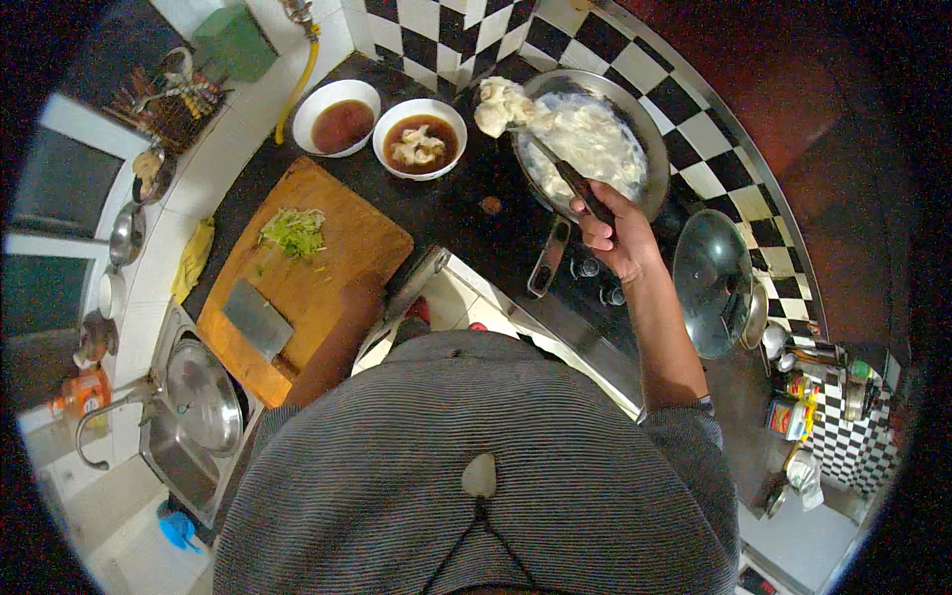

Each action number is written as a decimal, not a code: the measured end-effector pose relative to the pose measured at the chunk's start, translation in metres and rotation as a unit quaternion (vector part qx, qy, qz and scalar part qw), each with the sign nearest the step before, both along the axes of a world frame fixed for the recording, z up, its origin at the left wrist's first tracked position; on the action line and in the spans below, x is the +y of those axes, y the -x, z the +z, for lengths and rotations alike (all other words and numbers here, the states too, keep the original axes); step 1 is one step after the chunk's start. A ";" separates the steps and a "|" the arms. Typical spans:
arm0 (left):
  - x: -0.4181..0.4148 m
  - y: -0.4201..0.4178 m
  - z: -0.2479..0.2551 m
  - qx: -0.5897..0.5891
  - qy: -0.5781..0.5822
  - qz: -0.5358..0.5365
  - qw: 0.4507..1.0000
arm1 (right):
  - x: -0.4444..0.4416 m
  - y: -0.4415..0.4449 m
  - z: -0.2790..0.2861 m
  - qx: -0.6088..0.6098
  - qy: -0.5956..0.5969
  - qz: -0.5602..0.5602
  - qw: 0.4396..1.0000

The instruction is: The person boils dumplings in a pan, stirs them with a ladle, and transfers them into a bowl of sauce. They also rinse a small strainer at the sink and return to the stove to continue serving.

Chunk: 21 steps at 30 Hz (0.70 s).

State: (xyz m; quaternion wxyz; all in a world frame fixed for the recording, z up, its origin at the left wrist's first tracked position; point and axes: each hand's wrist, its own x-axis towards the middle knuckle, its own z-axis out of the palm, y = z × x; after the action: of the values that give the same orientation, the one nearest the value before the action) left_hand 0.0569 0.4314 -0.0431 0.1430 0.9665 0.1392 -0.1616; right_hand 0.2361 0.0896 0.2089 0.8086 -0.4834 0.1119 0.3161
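Note:
My right hand (613, 227) grips the dark handle of a cooking utensil (569, 178). Its far end carries a lump of pale, soft food (504, 108) at the left rim of a metal frying pan (654, 160), which holds white, bubbling liquid with pale pieces. Left of the pan stand two white bowls: one (420, 173) holds brown liquid with pale pieces, the other (301, 119) a reddish-brown liquid. My left hand (364, 294) is dark and blurred near the right edge of the wooden cutting board (357, 223); its fingers cannot be made out. Sliced green vegetable (294, 233) and a cleaver (256, 318) lie on the board.
A glass lid (712, 282) leans at the right, by the checkered tile wall. The pan's handle (550, 259) sticks out towards me above the stove knobs (587, 268). At the left are a steel sink (178, 468) with a round metal lid (204, 398), and a yellow cloth (193, 260).

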 end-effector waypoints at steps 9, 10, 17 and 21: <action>0.011 -0.002 -0.089 0.039 -0.037 0.048 0.997 | 0.066 -0.017 -0.044 0.066 -0.022 0.107 0.992; 0.011 -0.002 -0.091 0.039 -0.039 0.045 0.997 | 0.072 -0.021 -0.050 0.050 0.004 0.117 0.992; 0.007 -0.003 -0.089 0.030 -0.048 0.033 0.998 | 0.104 -0.031 -0.073 -0.145 0.281 0.192 0.929; 0.002 0.001 -0.083 -0.013 -0.004 0.093 0.996 | 0.103 -0.029 -0.078 -0.416 0.516 0.204 0.721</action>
State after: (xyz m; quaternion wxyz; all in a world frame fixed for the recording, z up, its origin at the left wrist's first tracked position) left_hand 0.0557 0.4331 -0.1262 0.1553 0.9520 0.2274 -0.1340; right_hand 0.2652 0.1930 0.1309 0.3159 -0.9196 -0.1910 0.1342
